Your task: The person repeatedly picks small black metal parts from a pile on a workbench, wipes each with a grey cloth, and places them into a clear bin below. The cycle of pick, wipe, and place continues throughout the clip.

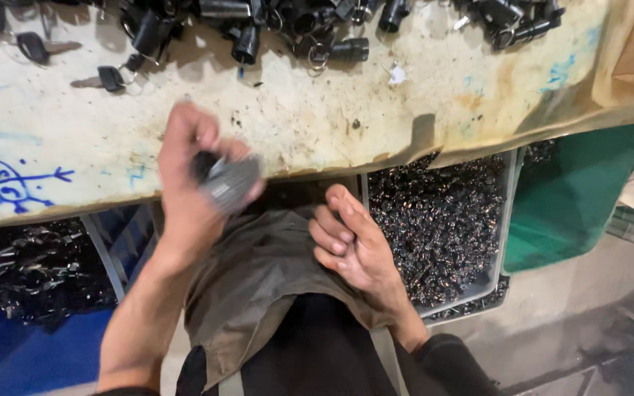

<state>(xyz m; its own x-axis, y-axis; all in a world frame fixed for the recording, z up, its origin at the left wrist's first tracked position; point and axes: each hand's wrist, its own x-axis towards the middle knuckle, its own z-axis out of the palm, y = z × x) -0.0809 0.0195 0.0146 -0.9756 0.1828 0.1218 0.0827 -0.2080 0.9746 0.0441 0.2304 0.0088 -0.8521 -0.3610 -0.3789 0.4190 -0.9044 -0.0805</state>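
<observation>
My left hand (188,176) is raised at the front edge of a worn, stained workbench (295,110) and grips a small grey and black part (227,180), blurred by motion. My right hand (354,246) rests lower, fingers curled on the brown cloth (258,279) that lies over my lap; it holds nothing else that I can see. Several black cylinder parts with key rings (317,33) lie along the far side of the bench, and loose black-headed keys (111,77) lie at the far left.
A grey bin (504,220) full of small dark metal pieces stands under the bench at right, beside a green container (574,198). More dark metal parts (31,264) fill a blue bin at lower left. Blue pen scribbles mark the bench's left part.
</observation>
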